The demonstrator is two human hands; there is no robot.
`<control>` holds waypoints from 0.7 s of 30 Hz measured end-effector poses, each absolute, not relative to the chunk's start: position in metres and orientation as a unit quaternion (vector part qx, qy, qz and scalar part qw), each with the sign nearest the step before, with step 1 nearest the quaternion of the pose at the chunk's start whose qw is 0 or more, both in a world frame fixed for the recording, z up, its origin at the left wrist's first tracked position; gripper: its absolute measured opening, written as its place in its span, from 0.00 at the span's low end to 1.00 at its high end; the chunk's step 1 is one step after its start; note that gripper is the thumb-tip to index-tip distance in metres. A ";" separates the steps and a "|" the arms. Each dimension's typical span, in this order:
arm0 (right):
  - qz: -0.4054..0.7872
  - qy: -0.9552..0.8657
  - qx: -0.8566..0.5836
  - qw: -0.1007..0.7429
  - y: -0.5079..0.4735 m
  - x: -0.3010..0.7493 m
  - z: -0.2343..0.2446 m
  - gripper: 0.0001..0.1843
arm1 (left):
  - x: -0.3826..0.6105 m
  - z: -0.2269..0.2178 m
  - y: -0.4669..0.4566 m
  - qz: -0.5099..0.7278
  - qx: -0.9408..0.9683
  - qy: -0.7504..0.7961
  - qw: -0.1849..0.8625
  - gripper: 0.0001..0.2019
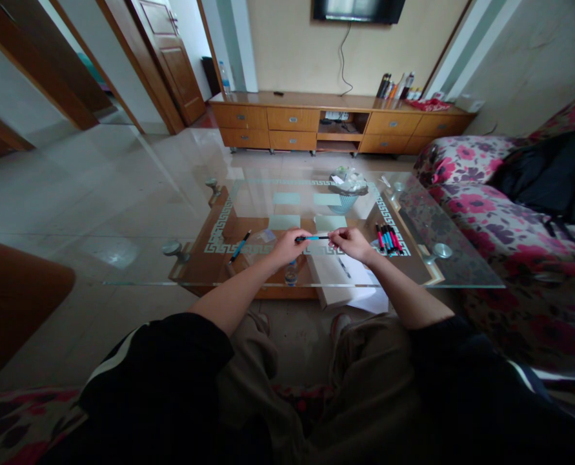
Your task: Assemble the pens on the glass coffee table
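My left hand and my right hand hover just over the glass coffee table, each pinched on one end of a blue pen held level between them. The left fingers close on the dark cap end, the right fingers on the other end. Under my right wrist lie white sheets of paper. Another blue pen lies on the glass to the left. A bundle of several red, blue and black pens lies to the right of my right hand.
A waste basket with crumpled paper shows through the glass farther back. A floral sofa runs along the right. A wooden TV cabinet stands against the far wall. A brown chair edge is at left.
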State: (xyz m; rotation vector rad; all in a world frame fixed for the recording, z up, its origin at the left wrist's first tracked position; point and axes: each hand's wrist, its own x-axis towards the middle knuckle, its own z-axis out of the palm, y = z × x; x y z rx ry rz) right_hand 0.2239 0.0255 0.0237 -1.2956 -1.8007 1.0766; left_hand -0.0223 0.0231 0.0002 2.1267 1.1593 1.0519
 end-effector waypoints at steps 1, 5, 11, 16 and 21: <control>0.394 -0.701 -0.501 0.320 0.025 0.224 0.023 0.29 | -0.022 0.000 0.023 0.386 0.780 0.425 0.249 0.09; 0.343 -0.717 -0.526 0.303 0.025 0.224 0.022 0.30 | -0.022 0.000 0.023 0.386 0.780 0.424 0.253 0.08; 0.287 -0.742 -0.519 0.312 0.026 0.222 0.025 0.19 | -0.022 -0.001 0.023 0.389 0.778 0.420 0.258 0.08; 0.255 -0.761 -0.518 0.296 0.025 0.222 0.026 0.22 | -0.023 -0.002 0.024 0.386 0.781 0.420 0.255 0.08; 0.245 -0.775 -0.500 0.300 0.025 0.222 0.024 0.21 | -0.023 -0.002 0.024 0.386 0.780 0.422 0.255 0.08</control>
